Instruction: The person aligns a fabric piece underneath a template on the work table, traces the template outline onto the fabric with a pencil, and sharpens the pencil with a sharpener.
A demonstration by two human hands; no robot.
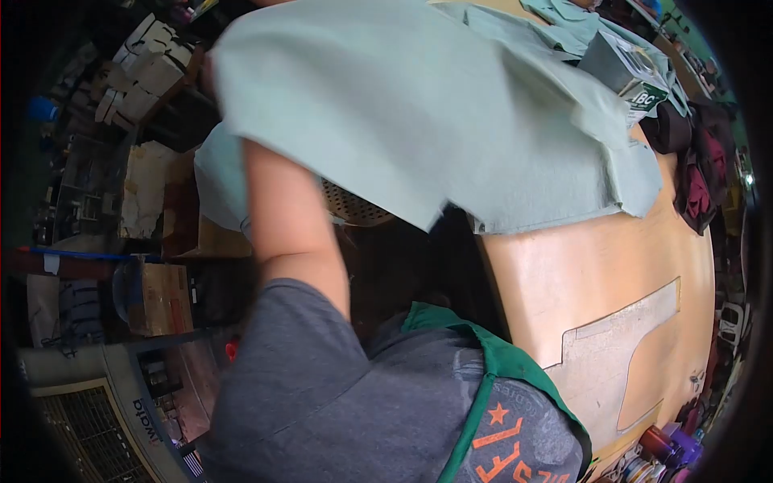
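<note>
A large pale grey-green sheet of leather-like material (pixel 386 105) is lifted in front of me, with an irregular, cut edge. It spreads over the table's near corner and hangs past its left side. My left forearm reaches up beneath it. At the sheet's far left edge a blurred bit of my left hand (pixel 211 74) shows, closed on the sheet; most of the hand is hidden behind it. A sliver of skin shows at the top edge, too little to place. I do not see my right hand.
The tan tabletop (pixel 596 258) bears a flat grey pattern piece (pixel 604 346). A box marked "ABC" or similar (pixel 624 68) sits on more pale green material at the far right. Dark and maroon cloth (pixel 696 173) hangs over the edge. Cardboard boxes (pixel 165 298) stand at the left.
</note>
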